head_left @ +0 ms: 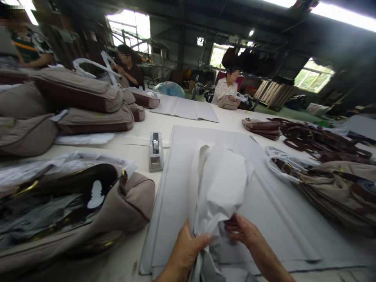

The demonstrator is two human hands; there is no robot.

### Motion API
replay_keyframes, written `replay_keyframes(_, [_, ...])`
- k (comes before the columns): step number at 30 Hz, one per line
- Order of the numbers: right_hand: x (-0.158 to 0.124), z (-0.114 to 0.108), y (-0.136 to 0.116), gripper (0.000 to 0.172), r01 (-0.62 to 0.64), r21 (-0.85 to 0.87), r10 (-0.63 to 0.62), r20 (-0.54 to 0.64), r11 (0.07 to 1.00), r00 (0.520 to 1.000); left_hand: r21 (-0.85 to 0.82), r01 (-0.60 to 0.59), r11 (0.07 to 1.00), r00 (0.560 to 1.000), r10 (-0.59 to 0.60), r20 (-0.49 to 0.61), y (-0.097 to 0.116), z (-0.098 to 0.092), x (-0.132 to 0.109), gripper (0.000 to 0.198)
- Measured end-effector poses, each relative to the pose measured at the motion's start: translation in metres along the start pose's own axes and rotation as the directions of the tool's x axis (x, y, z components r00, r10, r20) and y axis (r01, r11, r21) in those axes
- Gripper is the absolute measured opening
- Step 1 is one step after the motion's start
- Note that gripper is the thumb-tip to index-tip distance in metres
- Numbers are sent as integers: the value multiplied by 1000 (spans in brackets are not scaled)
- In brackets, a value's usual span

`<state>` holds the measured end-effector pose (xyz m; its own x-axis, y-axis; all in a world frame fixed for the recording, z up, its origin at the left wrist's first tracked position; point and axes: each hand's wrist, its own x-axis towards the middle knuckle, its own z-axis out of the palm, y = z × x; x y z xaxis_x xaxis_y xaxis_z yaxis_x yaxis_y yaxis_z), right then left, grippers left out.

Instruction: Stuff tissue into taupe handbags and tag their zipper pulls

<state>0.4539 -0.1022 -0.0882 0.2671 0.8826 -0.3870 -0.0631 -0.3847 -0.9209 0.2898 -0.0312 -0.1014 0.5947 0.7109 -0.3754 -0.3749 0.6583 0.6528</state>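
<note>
My left hand and my right hand both grip a crumpled bundle of white tissue paper, held upright low in the middle of the view. Each hand's fingers are closed round the bundle's lower end. Under it lies a flat stack of grey paper sheets on the white table. An open beige bag with dark lining lies just to my left, partly stuffed with paper.
A grey tape dispenser stands left of the sheets. Stacked beige bags fill the far left, and more bags and brown straps lie on the right. Three people sit at the table's far side.
</note>
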Motion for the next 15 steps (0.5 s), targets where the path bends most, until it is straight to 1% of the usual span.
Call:
replay_keyframes(1, [3, 1, -4, 57, 43, -4, -43, -27, 999, 999, -3, -22, 1000, 999, 22, 44, -3, 1, -2, 76])
replay_keyframes(2, [7, 6, -10, 58, 108, -36, -106, 39, 994, 994, 17, -12, 1000, 996, 11, 85, -6, 1, -3, 75])
replay_keyframes(3, [11, 14, -17, 61, 188, -68, -176, 153, 980, 973, 57, 13, 998, 994, -19, 111, -8, 1, -6, 71])
replay_keyframes(4, [17, 25, -26, 67, 266, -90, -234, 262, 960, 936, 108, 41, 993, 992, -53, 111, -9, 0, -10, 64])
replay_keyframes(5, [24, 37, -35, 73, 334, -109, -282, 335, 936, 899, 149, 68, 987, 993, -82, 86, -8, -2, -15, 56])
replay_keyframes(6, [32, 50, -44, 79, 389, -125, -323, 363, 913, 874, 167, 87, 982, 994, -95, 45, -6, -6, -21, 47])
replay_keyframes(7, [40, 62, -52, 81, 420, -136, -352, 354, 897, 867, 164, 86, 983, 996, -86, -11, -2, -11, -29, 41])
replay_keyframes(8, [48, 73, -57, 77, 429, -146, -370, 313, 891, 875, 150, 64, 987, 995, -52, -82, 3, -17, -39, 38])
replay_keyframes(9, [55, 84, -59, 68, 439, -176, -380, 290, 881, 878, 143, 31, 989, 986, -7, -164, 8, -25, -49, 36])
replay_keyframes(10, [58, 93, -58, 56, 471, -236, -394, 309, 850, 866, 154, -7, 988, 970, 44, -240, 14, -32, -59, 34])
replay_keyframes(11, [59, 101, -53, 47, 527, -320, -399, 387, 788, 831, 179, -41, 983, 948, 95, -303, 20, -40, -69, 34])
replay_keyframes(12, [56, 109, -45, 45, 599, -411, -377, 503, 687, 778, 205, -54, 977, 929, 124, -348, 25, -48, -78, 34])
replay_keyframes(13, [50, 115, -35, 46, 673, -496, -327, 614, 549, 719, 208, -34, 978, 921, 111, -373, 30, -55, -85, 34])
replay_keyframes(14, [43, 120, -23, 46, 731, -557, -255, 697, 396, 670, 186, 15, 982, 922, 58, -382, 33, -62, -91, 34])
replay_keyframes(15, [36, 123, -12, 45, 756, -597, -188, 738, 268, 648, 149, 80, 986, 924, -18, -382, 36, -67, -96, 35])
